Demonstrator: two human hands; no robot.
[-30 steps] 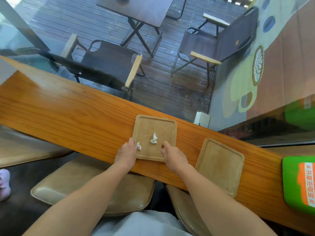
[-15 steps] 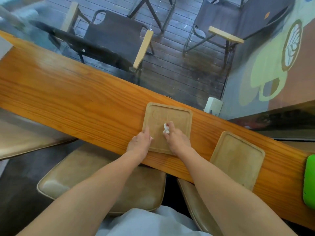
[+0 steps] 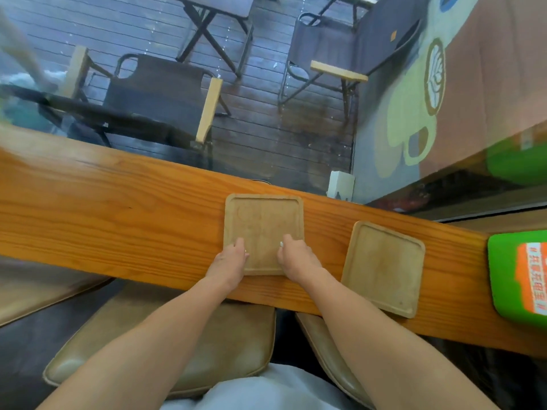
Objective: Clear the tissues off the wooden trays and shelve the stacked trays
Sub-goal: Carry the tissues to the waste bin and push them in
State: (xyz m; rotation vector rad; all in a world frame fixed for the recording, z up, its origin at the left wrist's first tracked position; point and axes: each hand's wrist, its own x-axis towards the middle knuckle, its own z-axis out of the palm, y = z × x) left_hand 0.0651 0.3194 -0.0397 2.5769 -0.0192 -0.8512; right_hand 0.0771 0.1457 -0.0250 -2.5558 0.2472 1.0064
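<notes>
Two square wooden trays lie on a long wooden counter [image 3: 118, 208]. The nearer tray [image 3: 263, 223] sits in front of me with its surface bare. My left hand [image 3: 229, 260] rests on its near left corner, fingers curled around a small white tissue that barely shows. My right hand [image 3: 297, 257] rests on the near right part, closed on a crumpled white tissue [image 3: 281, 244] that peeks out at the fingertips. The second tray [image 3: 384, 264] lies to the right, tilted, with nothing on it.
A green and orange pad [image 3: 521, 276] lies on the counter at the far right. A small white box [image 3: 340, 184] stands at the counter's far edge by the window. Tan stool seats [image 3: 192, 350] are below the counter. Outdoor chairs show through the glass.
The right hand reached into the tray, closed on the middle tissue and drew back to the near edge. The left hand closed over the tissue at the tray's left edge. The tray now shows no loose tissue.
</notes>
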